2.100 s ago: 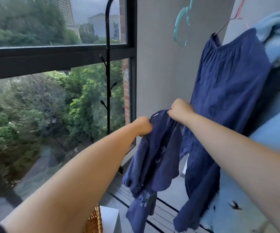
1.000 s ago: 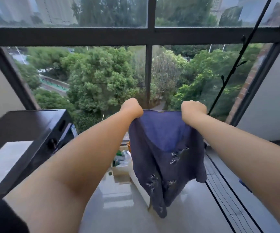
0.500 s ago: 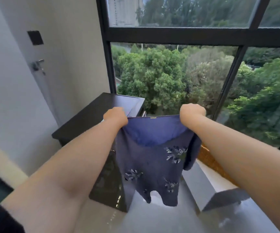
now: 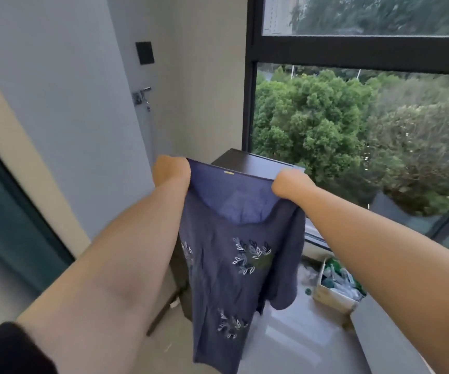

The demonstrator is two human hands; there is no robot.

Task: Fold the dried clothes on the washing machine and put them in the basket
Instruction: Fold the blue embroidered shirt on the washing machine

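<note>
A dark blue top [image 4: 231,255] with white embroidered leaves hangs spread in front of me. My left hand [image 4: 170,168] grips its left shoulder and my right hand [image 4: 289,184] grips its right shoulder, both arms stretched forward. Behind the garment stands the dark washing machine [image 4: 253,161], only part of its top showing; the garment hides its front. The basket is not in view.
A big window [image 4: 352,125] with dark frames and trees outside fills the right. A grey wall with a tap [image 4: 141,97] and a black switch plate [image 4: 144,52] is on the left. A cardboard box [image 4: 334,290] of bottles sits on the floor at right.
I turned left from the hanging clothes toward the washing machine, carrying the blue top, first bunched and now held spread by its shoulders. The machine now sits directly behind the garment.
</note>
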